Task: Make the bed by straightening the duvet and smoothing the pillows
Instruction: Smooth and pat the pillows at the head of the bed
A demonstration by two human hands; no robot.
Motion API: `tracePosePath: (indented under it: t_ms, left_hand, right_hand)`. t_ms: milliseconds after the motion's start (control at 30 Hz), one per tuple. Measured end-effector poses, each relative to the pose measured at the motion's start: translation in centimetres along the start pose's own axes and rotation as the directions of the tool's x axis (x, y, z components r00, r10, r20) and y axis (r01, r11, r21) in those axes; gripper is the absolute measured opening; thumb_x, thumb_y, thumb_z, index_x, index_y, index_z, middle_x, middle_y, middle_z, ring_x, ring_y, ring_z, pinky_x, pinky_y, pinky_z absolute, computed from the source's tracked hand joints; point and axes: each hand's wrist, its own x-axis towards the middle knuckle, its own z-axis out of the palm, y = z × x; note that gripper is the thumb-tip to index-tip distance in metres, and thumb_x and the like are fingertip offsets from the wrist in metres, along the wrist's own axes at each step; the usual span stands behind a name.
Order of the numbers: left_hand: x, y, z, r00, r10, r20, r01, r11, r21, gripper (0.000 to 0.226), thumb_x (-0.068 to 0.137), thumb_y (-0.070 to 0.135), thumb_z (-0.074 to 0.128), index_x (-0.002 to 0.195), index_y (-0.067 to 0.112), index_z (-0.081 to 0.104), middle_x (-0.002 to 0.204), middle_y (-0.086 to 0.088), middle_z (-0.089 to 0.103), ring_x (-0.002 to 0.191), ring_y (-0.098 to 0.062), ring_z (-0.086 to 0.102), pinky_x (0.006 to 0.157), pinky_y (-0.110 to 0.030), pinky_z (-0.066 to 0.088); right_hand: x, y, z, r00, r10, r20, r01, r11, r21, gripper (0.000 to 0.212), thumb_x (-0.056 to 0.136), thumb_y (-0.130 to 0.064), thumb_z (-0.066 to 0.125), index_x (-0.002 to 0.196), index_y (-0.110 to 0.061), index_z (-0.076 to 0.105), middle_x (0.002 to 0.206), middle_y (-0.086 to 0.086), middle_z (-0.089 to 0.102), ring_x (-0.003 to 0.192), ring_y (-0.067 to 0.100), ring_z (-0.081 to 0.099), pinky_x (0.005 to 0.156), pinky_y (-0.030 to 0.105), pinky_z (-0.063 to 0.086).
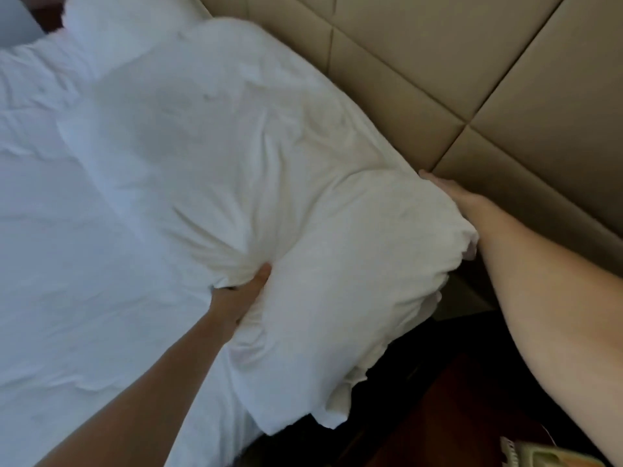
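Hands (237, 294) on pillow (269, 197) — gripping

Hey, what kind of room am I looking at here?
Most likely a bedroom, perhaps a hotel room: a bed with a white sheet, a white pillow held by both hands, and a padded beige headboard behind it.

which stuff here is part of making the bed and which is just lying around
Part of the job:
pillow, gripped by left hand, right hand behind it
second pillow
white bedding

Just there:
padded headboard
dark wooden surface
pale object at the bottom corner
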Motion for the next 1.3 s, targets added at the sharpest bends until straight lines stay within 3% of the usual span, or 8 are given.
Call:
tracePosePath:
  t_ms: [100, 300, 433, 667, 833, 933, 1067, 1300]
  left_hand:
    - [0.0, 1.9, -2.4, 0.982, -0.064, -0.18, 0.061, 0.998, -0.02, 0.16, 0.025, 0.092, 0.071, 0.148, 0.001, 0.026, 0.143, -0.012, 0.048, 0.127, -0.03, 0.051, 0.105, -0.045, 0.046]
    - [-1.7, 10.7, -5.8, 0.935, 0.07, -0.347, -0.04, 0.995, 0.093, 0.118, 0.07, 0.067, 0.073, 0.152, 0.011, 0.011, 0.15, -0.025, 0.022, 0.137, -0.046, 0.03, 0.111, -0.054, 0.033]
    - [0.4, 16.5, -9.5, 0.903, 0.373, -0.212, -0.278, 0.885, 0.372, 0.09, 0.08, 0.049, 0.074, 0.149, 0.018, 0.025, 0.144, -0.025, 0.031, 0.132, -0.045, 0.037, 0.11, -0.051, 0.036]
    - [10.0, 27.1, -15.5, 0.847, 0.531, 0.022, -0.411, 0.628, 0.661, 0.082, 0.085, 0.046, 0.068, 0.152, 0.024, 0.025, 0.156, -0.013, 0.024, 0.142, -0.038, 0.03, 0.114, -0.057, 0.028]
    - [19.3, 30.3, -17.3, 0.831, 0.529, 0.171, -0.443, 0.444, 0.778, 0.084, 0.087, 0.062, 0.056, 0.155, 0.032, 0.017, 0.165, 0.0, 0.007, 0.151, -0.027, 0.004, 0.116, -0.061, 0.015]
    - [24.6, 30.2, -18.4, 0.803, 0.545, 0.241, -0.479, 0.352, 0.804, 0.081, 0.087, 0.076, 0.034, 0.155, 0.041, 0.006, 0.165, 0.009, -0.004, 0.152, -0.024, -0.009, 0.115, -0.066, -0.002]
    - [31.3, 30.7, -19.5, 0.838, 0.508, 0.199, -0.448, 0.433, 0.782, 0.08, 0.086, 0.08, 0.022, 0.154, 0.042, 0.003, 0.166, 0.007, 0.003, 0.153, -0.025, -0.002, 0.119, -0.061, 0.0]
    - [40.9, 31.3, -18.7, 0.918, 0.394, -0.039, -0.312, 0.781, 0.541, 0.115, 0.077, 0.073, 0.058, 0.157, 0.019, -0.004, 0.164, -0.008, -0.003, 0.15, -0.035, -0.002, 0.119, -0.057, 0.013]
  right_hand:
    - [-1.8, -3.3, 0.7, 1.0, -0.031, 0.002, 0.032, 0.997, -0.066, 0.071, 0.088, -0.067, 0.049, 0.139, -0.016, 0.053, 0.133, 0.005, 0.06, 0.116, 0.028, 0.059, 0.101, 0.037, 0.044]
    - [-5.4, -10.2, 3.9, 0.991, -0.126, 0.053, 0.135, 0.967, -0.217, 0.049, 0.091, -0.059, 0.055, 0.119, -0.02, 0.058, 0.091, 0.003, 0.062, 0.071, 0.021, 0.059, 0.062, 0.029, 0.047]
    - [-6.0, -15.7, 7.4, 0.971, -0.213, 0.114, 0.235, 0.941, -0.243, 0.048, 0.092, -0.049, 0.06, 0.13, -0.02, 0.056, 0.122, 0.001, 0.057, 0.106, 0.022, 0.053, 0.086, 0.038, 0.048]
    - [-0.7, -27.1, 16.8, 0.889, -0.458, 0.024, 0.458, 0.882, -0.112, 0.031, 0.089, -0.031, 0.066, 0.117, -0.018, 0.065, 0.121, 0.007, 0.065, 0.102, 0.022, 0.064, 0.09, 0.035, 0.053]
    - [4.4, -34.1, 24.4, 0.858, -0.508, 0.078, 0.509, 0.819, -0.265, 0.048, 0.094, -0.041, 0.056, 0.14, -0.026, 0.048, 0.147, 0.0, 0.045, 0.135, 0.021, 0.043, 0.103, 0.033, 0.038]
    - [8.5, -37.1, 30.2, 0.863, -0.494, 0.103, 0.47, 0.714, -0.519, 0.059, 0.095, -0.052, 0.046, 0.149, -0.035, 0.032, 0.16, -0.002, 0.024, 0.149, 0.024, 0.018, 0.119, 0.058, 0.009]
    - [13.2, -38.2, 37.2, 0.868, -0.489, 0.086, 0.358, 0.499, -0.789, 0.074, 0.086, -0.078, 0.022, 0.152, -0.047, 0.013, 0.165, -0.006, -0.004, 0.15, 0.029, -0.017, 0.105, 0.075, -0.015]
    - [18.8, -35.6, 43.3, 0.792, -0.61, -0.019, 0.216, 0.308, -0.926, 0.092, 0.078, -0.087, 0.001, 0.156, -0.038, 0.011, 0.166, -0.002, 0.006, 0.151, 0.026, -0.012, 0.104, 0.074, -0.018]
